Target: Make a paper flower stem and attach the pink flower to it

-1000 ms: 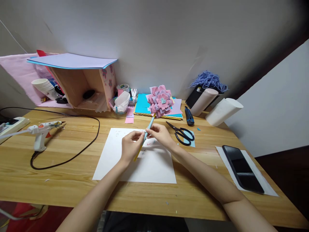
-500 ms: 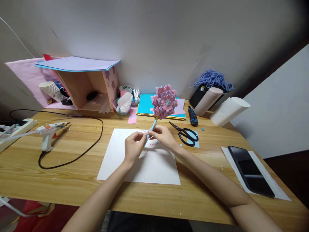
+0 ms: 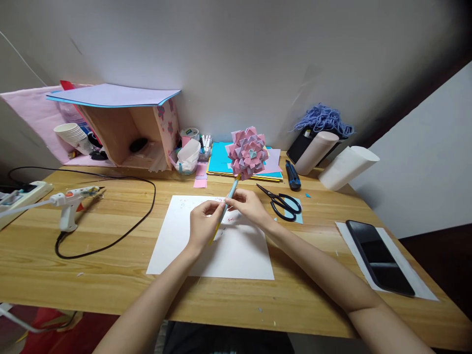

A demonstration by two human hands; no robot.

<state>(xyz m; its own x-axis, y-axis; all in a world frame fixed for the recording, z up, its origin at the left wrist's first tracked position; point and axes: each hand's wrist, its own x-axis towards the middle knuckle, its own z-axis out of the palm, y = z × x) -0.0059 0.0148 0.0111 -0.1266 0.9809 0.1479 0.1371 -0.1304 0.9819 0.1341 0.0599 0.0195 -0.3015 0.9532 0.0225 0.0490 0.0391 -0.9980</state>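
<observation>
A paper flower (image 3: 246,155) with pink and lilac folded petals and a pale blue centre tops a thin stem (image 3: 231,189). Light blue paper covers the middle of that stem, and yellow shows at its upper and lower ends. My left hand (image 3: 205,221) pinches the stem from the left, fingers closed. Gripping it just above from the right is my right hand (image 3: 248,206), thumb and fingertips pressed on the blue wrap. The flower leans up and away from me. Under both hands lies a white sheet (image 3: 236,260) with small coloured marks.
Black-handled scissors (image 3: 283,204) rest on a blue paper piece, with a utility knife (image 3: 293,176) behind. A phone (image 3: 379,258) lies at right. The glue gun (image 3: 72,206) stands left, its black cord (image 3: 153,196) looping across the table. Behind are an open box (image 3: 125,128) and coloured paper (image 3: 217,157).
The view shifts slightly right and back. The flower turns a little on its stem, while both hands keep their pinch on it.
</observation>
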